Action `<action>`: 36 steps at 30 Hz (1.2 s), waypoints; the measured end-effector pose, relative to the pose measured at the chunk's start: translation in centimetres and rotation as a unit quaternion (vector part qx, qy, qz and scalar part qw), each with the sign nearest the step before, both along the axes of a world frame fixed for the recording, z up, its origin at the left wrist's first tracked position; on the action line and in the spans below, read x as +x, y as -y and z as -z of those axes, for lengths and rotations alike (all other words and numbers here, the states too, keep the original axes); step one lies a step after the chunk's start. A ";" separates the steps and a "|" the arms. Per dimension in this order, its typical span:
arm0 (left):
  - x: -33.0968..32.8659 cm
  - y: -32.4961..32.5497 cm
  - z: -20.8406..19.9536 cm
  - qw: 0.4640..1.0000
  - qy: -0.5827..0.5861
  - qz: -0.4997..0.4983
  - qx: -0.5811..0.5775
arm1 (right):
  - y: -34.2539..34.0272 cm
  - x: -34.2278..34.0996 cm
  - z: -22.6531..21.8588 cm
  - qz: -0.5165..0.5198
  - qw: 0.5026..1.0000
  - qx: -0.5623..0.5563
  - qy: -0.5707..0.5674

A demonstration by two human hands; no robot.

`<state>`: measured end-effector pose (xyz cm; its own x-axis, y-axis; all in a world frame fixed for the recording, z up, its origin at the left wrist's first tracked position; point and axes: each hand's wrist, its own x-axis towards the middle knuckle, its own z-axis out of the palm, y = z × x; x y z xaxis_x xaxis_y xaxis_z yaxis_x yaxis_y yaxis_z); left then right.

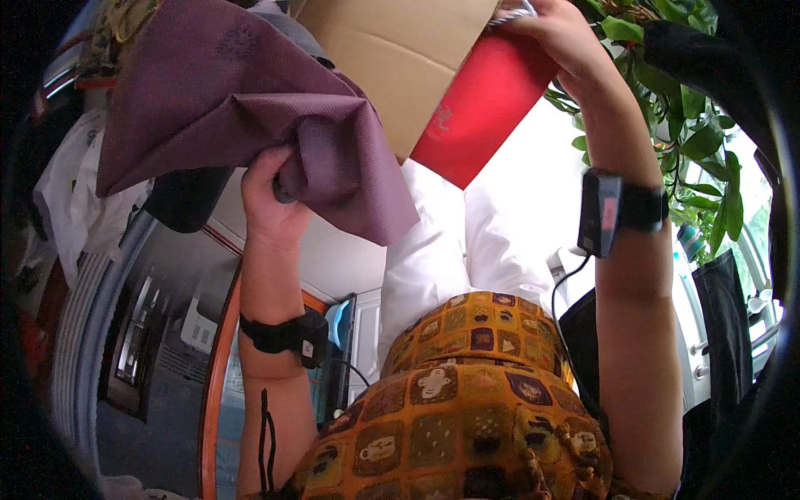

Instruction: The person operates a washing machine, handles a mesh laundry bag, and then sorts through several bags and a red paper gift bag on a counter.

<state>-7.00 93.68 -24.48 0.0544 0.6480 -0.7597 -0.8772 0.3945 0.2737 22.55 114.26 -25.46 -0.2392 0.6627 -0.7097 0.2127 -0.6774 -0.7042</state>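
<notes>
My left hand (271,200) grips a crumpled purple textured cloth (217,92), perhaps a fabric bag. Its thumb presses on the near side and a small dark spot shows beside it; the other fingers are mostly hidden. At the upper right, my right hand (554,37) is closed on the upper end of a red paper bag (492,104) with a grey print. A twisted grey-white cord (515,12) shows at those fingers. Between the hands a plain brown cardboard panel (392,62) lies against the red bag; its upper part runs out of view.
Leafy green plants (704,142) hang at the right beside a window. White plastic bags (83,183) are at the far left. Black bands with small devices sit on both forearms, and a thin cable (571,275) runs down from the right one. Dark cloth (723,325) hangs at the right.
</notes>
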 end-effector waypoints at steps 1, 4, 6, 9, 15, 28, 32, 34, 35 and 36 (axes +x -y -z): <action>-0.1 -0.3 0.3 1.000 -0.011 -0.002 0.006 | 0.7 2.6 2.3 -0.043 0.995 0.081 -0.029; -0.1 0.3 0.5 1.000 -0.005 -0.024 0.018 | 5.6 4.6 1.9 0.097 0.995 0.019 -0.011; -0.4 0.6 0.7 0.996 0.060 -0.047 0.036 | 8.9 3.1 -0.4 0.018 0.996 -0.089 -0.022; 0.1 0.3 0.1 0.996 -0.073 -0.035 -0.023 | 9.9 0.9 -0.4 0.037 0.996 -0.068 -0.039; -0.1 0.2 -0.4 0.998 -0.054 0.031 0.031 | 7.0 -4.3 3.3 0.188 0.979 0.079 -0.023; 0.3 0.6 0.6 0.999 -0.016 -0.033 0.017 | 6.6 -1.5 1.1 -0.060 0.996 -0.069 0.003; 1.8 1.2 -0.4 0.998 -0.020 -0.059 -0.023 | 6.7 -2.7 1.8 0.003 0.998 -0.057 0.021; 3.0 2.5 -0.7 0.991 -0.106 -0.038 -0.073 | 7.4 -2.8 0.8 0.020 0.997 -0.056 0.045; 4.1 2.2 -1.9 0.986 -0.128 -0.050 -0.095 | 8.2 -2.5 0.4 0.029 0.991 0.057 0.121; 4.9 2.4 -2.6 0.978 -0.166 -0.039 -0.116 | 8.5 -2.0 -0.7 0.037 0.975 0.122 0.182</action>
<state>-2.08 91.31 -21.89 -0.2639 0.4478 -0.8543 -0.7849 0.4151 0.4600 20.59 105.73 -24.81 0.0542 0.8281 -0.5579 0.4354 -0.5224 -0.7332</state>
